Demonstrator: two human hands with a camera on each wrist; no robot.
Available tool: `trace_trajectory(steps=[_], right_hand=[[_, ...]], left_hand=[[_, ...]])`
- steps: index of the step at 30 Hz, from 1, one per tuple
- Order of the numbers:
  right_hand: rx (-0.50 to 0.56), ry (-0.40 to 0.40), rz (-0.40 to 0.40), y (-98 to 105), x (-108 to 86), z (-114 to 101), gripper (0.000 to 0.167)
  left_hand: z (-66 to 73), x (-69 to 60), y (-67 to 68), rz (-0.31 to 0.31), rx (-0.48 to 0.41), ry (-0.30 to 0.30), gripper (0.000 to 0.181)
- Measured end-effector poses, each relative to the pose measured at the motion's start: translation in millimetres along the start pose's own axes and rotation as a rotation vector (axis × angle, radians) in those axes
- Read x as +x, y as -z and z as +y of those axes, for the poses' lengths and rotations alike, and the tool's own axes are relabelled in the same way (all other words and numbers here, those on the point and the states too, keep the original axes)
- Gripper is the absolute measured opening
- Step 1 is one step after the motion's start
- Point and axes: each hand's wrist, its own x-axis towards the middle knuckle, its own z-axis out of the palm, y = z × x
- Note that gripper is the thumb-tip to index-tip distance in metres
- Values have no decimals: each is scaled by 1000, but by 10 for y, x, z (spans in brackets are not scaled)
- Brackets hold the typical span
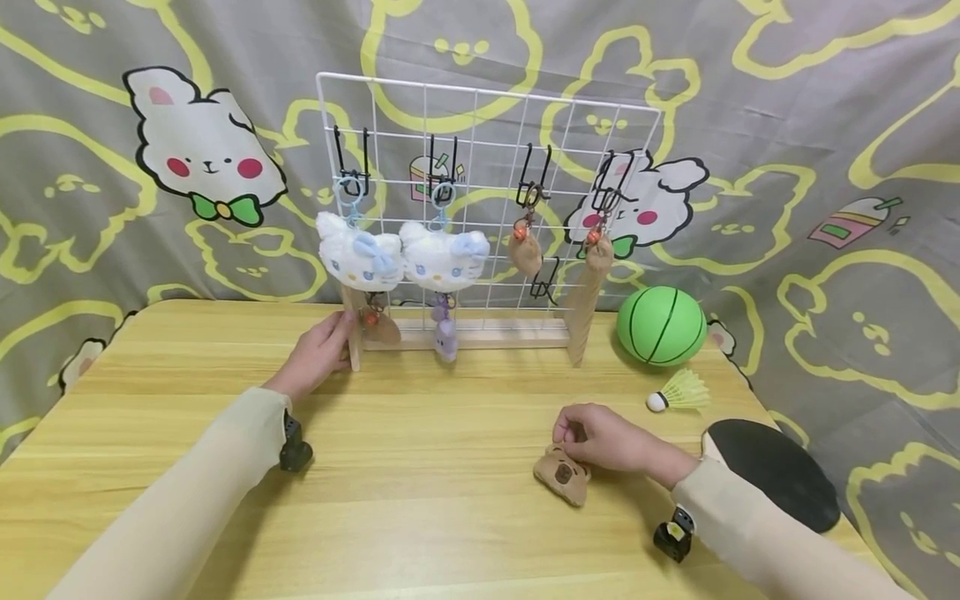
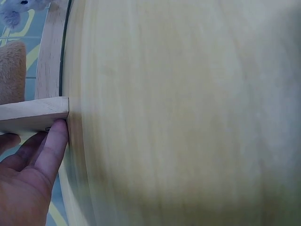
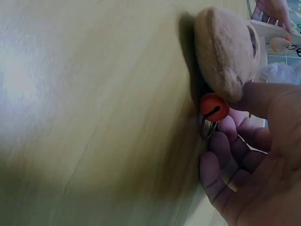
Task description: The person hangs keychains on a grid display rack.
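My right hand (image 1: 603, 437) pinches a brown plush keychain (image 1: 562, 475) with an animal face, low over the front right of the table. In the right wrist view an orange bell (image 3: 214, 107) and a metal ring hang by my curled fingers, and my thumb lies against the plush (image 3: 225, 52). My left hand (image 1: 318, 354) rests on the outer side of the wooden left leg (image 2: 33, 113) of a white wire rack (image 1: 487, 100). White cat plush keychains (image 1: 442, 257) with blue bows and brown plush keychains (image 1: 525, 250) hang from black hooks on the rack.
A purple plush keychain (image 1: 446, 337) hangs low on the rack, and a bare lower hook (image 1: 543, 283) sits at right. Along the table's right side are a green ball (image 1: 662, 325), a yellow shuttlecock (image 1: 682, 392) and a black paddle (image 1: 780, 475). A patterned curtain (image 1: 247, 50) stands behind.
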Motion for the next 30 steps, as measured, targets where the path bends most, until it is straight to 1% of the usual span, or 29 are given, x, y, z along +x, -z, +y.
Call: trace_trajectory(steps=[4, 5, 8, 12, 18, 22, 24, 27, 30], right_hand=[[-32, -6, 2, -1, 14, -4, 7], [-30, -11, -1, 0, 14, -4, 8], [-29, 9, -2, 8, -3, 12, 7], [-1, 24, 31, 21, -33, 51, 8], [66, 21, 113, 44, -46, 116, 8], [95, -7, 163, 70, -39, 148, 17], [114, -17, 170, 89, -37, 155, 19], [149, -28, 168, 113, -31, 165, 17], [255, -42, 161, 125, -17, 181, 17]], left_hand=[[3, -6, 3, -5, -9, 4, 84], [2, -6, 3, -7, -11, 4, 85], [-4, -5, 2, -5, -16, 4, 85], [-6, -5, 0, -2, -22, -2, 85], [-1, -8, 2, -8, -11, -5, 84], [1, -4, -1, -8, -13, -11, 84], [4, -2, -3, -6, -13, -11, 84], [5, -3, -4, -2, -6, -10, 84], [-1, -3, -1, -2, -8, -11, 84]])
